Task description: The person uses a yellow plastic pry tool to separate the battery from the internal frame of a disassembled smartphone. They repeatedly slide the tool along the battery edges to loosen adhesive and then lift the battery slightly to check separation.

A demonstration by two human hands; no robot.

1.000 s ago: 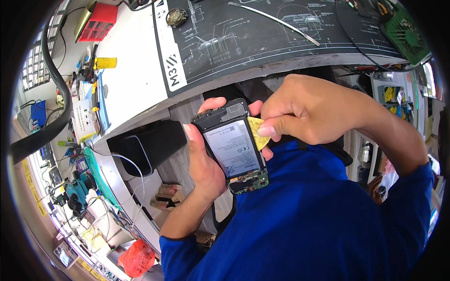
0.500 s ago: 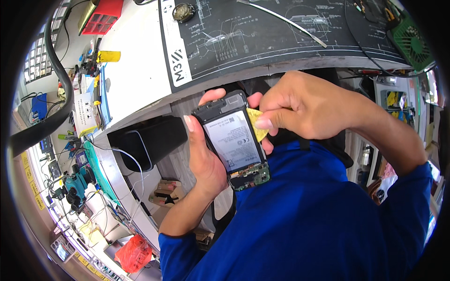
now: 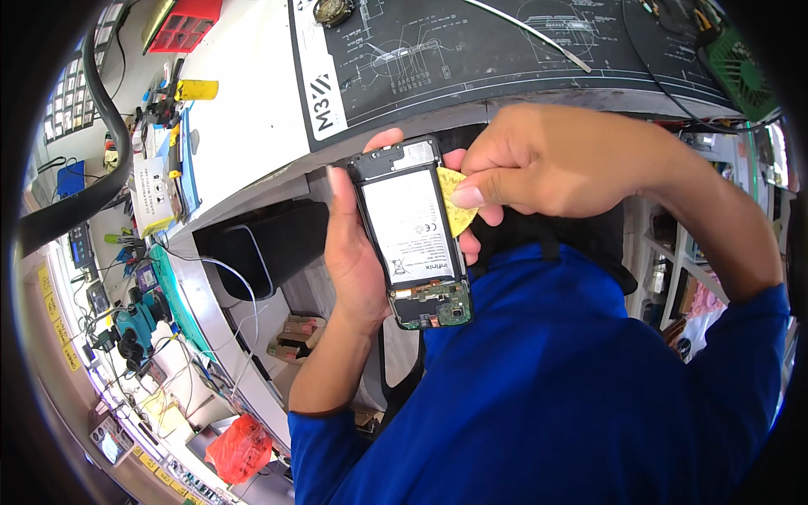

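Two hands share the work: your left hand (image 3: 358, 252) wraps around the opened black smartphone with its back cover off (image 3: 412, 231), held upright in mid-air just near of the white workbench edge (image 3: 252, 126), while your right hand (image 3: 547, 160) pinches a thin yellow triangular plastic pick (image 3: 454, 206) against the phone's right side beside the white battery (image 3: 412, 225). It looks light, rigid and fragile; grip the frame's edges, and keep clear of the exposed green circuit board (image 3: 433, 307).

The left hand (image 3: 358, 252) is cupped palm-up with fingers wrapped; the right hand (image 3: 539, 160) pinches thumb to forefinger.
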